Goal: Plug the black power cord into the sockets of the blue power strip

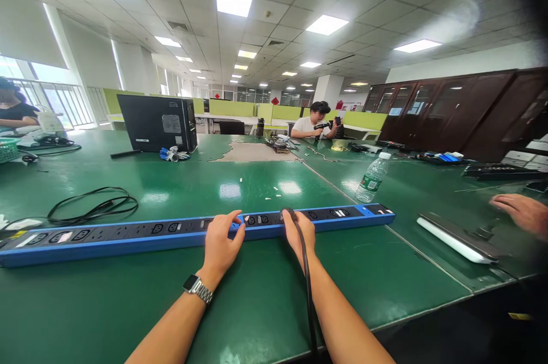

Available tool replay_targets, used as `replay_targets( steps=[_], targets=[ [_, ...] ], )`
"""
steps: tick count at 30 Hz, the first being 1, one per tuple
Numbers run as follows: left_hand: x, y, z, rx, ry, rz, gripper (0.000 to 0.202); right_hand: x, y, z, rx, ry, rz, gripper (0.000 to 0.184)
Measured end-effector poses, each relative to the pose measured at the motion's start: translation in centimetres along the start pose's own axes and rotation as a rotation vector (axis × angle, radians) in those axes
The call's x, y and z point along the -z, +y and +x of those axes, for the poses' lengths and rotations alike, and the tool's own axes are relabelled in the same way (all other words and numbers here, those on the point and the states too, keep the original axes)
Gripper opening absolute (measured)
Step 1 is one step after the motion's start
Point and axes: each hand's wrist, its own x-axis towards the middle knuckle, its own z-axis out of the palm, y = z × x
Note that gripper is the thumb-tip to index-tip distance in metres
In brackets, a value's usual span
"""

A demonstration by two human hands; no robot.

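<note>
A long blue power strip (pixel 184 239) with black sockets lies across the green table. My left hand (pixel 225 238) rests on its middle, thumb and fingers apart, touching the strip's edge. To the right of it, my right hand (pixel 299 233) is closed around the plug of a black power cord (pixel 308 290), at the strip's sockets. Whether the plug sits inside a socket is hidden by the fingers. From there the cord runs down along my right forearm to the table's near edge.
A plastic water bottle (pixel 374 178) stands just behind the strip's right end. Coiled black cable (pixel 94 204) lies at left, and a black computer case (pixel 156 123) stands behind. Another person's hand (pixel 522 213) is at right, by a flat white-edged device (pixel 458 237). A person (pixel 317 121) sits across.
</note>
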Motion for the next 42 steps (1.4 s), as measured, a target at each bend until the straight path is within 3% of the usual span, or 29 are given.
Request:
replay_targets(
  steps=[5,13,23,33,42],
  targets=[
    [0.1,0.1,0.0,0.008,-0.013,-0.003,0.022,-0.3,0.4,0.2,0.024,-0.026,0.066,0.039],
    [0.0,0.0,-0.1,0.020,-0.030,-0.022,0.020,0.0,-0.3,-0.2,-0.020,-0.021,-0.021,0.042],
    [-0.1,-0.1,-0.2,0.032,-0.033,-0.046,0.019,-0.7,-0.1,-0.3,0.057,-0.005,0.005,0.039],
    [-0.1,0.0,-0.1,0.040,-0.018,-0.050,0.018,0.5,-0.2,0.1,-0.030,-0.009,-0.051,0.045],
    [-0.1,-0.1,-0.2,0.032,-0.025,-0.060,0.016,-0.5,0.1,-0.1,0.073,-0.015,0.046,0.037]
  ],
)
